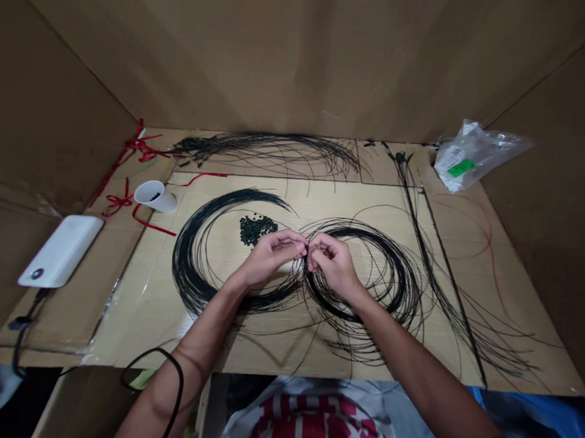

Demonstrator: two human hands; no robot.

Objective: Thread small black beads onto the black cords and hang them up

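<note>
Over the middle of the work surface, my left hand (273, 256) and my right hand (333, 263) meet at the fingertips. Both are closed in a pinch around a thin black cord, with a small dark piece between them too tiny to identify. A curved bundle of black cords (186, 255) lies on the left, partly under my left forearm. To the right, a looped coil of black cords (401, 280) passes beneath my right hand and wrist. A pile of small black beads (256, 230) sits just beyond my left hand.
More black cords (278, 141) lie along the back, and a long bundle (421, 235) runs down the right. A white cup (156, 196), red ribbon (119, 201) and white power bank (62, 251) are at left. A plastic bag (470, 158) rests back right. Cardboard walls enclose three sides.
</note>
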